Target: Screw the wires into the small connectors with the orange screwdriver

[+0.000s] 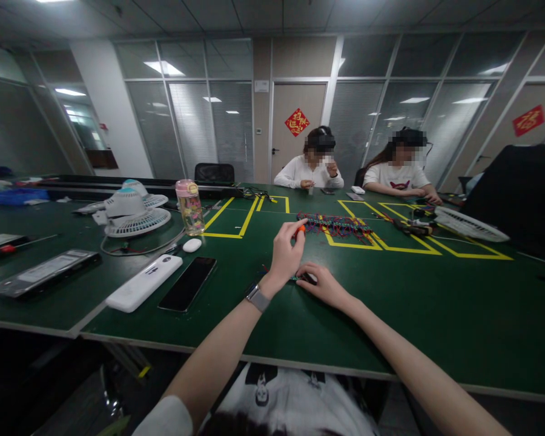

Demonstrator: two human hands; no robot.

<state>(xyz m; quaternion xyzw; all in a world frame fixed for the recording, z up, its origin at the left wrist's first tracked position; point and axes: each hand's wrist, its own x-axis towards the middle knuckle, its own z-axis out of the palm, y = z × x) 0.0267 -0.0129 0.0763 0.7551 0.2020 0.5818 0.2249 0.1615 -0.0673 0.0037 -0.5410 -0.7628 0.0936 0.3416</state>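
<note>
My left hand (287, 249) is raised a little over the table, its fingers closed around a slim tool with an orange end (301, 229). The tool's lower part is hidden behind the hand. Lower and to the right, my right hand (324, 286) rests on the table with fingers bent over a small green circuit board (294, 278), and a dark piece (309, 278) shows by its fingers. Thin wires stick out near my left wrist. Just beyond my hands lies a long bundle of small boards with red and blue wires (336, 226).
On the left are a black phone (188, 284), a white power bank (144, 283), a white oval case (192, 245), a pink-lidded bottle (189, 209) and fan parts (136, 221). Yellow tape (222, 235) marks the green table. Two people sit opposite; a white fan grille (470, 224) lies right.
</note>
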